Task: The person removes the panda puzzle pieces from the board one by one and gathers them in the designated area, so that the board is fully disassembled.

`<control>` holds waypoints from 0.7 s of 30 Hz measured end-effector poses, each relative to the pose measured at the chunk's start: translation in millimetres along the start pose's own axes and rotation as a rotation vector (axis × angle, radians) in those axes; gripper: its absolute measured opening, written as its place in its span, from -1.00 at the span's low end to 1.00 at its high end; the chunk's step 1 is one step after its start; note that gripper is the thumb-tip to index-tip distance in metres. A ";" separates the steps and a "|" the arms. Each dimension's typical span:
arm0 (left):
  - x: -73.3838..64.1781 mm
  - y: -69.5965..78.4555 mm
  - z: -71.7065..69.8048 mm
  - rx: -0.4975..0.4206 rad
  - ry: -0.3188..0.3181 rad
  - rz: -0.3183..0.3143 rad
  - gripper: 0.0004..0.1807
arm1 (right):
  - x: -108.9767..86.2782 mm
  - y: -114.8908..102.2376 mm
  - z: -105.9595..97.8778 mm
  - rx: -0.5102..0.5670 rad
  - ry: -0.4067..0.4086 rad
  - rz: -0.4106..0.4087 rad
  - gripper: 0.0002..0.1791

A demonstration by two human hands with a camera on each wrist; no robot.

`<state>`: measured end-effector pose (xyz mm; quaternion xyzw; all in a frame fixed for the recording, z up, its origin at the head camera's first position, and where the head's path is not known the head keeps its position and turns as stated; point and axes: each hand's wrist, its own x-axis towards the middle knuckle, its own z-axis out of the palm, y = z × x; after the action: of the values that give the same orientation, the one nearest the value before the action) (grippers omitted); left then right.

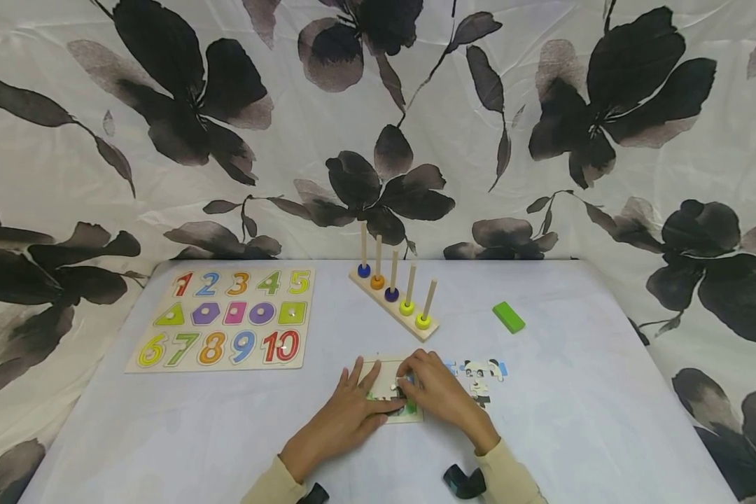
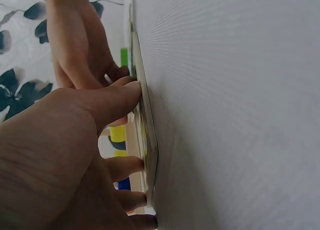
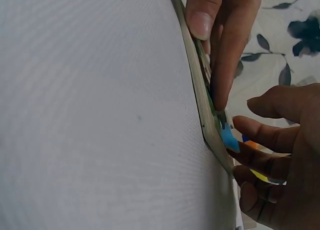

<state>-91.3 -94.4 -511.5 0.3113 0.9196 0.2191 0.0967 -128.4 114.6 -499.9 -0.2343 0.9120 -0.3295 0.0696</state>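
A small wooden puzzle board [image 1: 409,418] lies flat on the table under both hands. With fingers spread, my left hand [image 1: 346,413] presses on it, the thumb and forefinger on its near part and the other fingertips at its left side. My right hand [image 1: 437,388] bends its fingers over the board's right side. In the right wrist view its fingertips are at a light blue puzzle piece [image 3: 230,138], on either side of it, with the thumb apart. Loose panda puzzle pieces [image 1: 479,386] lie right of that hand. The fingers hide much of the board.
A number and shape board [image 1: 220,371] lies at the left. Behind the hands stands a slanted wooden peg stand [image 1: 403,315] with coloured rings low on its pegs. A green block [image 1: 509,317] sits to the right. Flowered cloth [image 1: 378,105] hangs beyond the table's far edge.
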 end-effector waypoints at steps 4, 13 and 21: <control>-0.3 0.0 -0.1 -0.005 0.015 0.011 -0.60 | -0.9 0.6 -0.5 0.034 0.001 0.002 -0.89; 0.3 -0.3 -0.4 -0.004 0.003 0.003 -0.60 | -2.0 3.2 -2.8 0.116 -0.012 -0.006 -0.90; 0.0 0.2 -1.0 -0.004 0.000 -0.004 -0.60 | -3.4 6.3 -3.8 0.141 -0.039 -0.019 -0.80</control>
<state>-91.5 -94.7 -510.5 0.3091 0.9199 0.2207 0.0978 -128.9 122.6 -501.0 -0.2436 0.8827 -0.3891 0.1005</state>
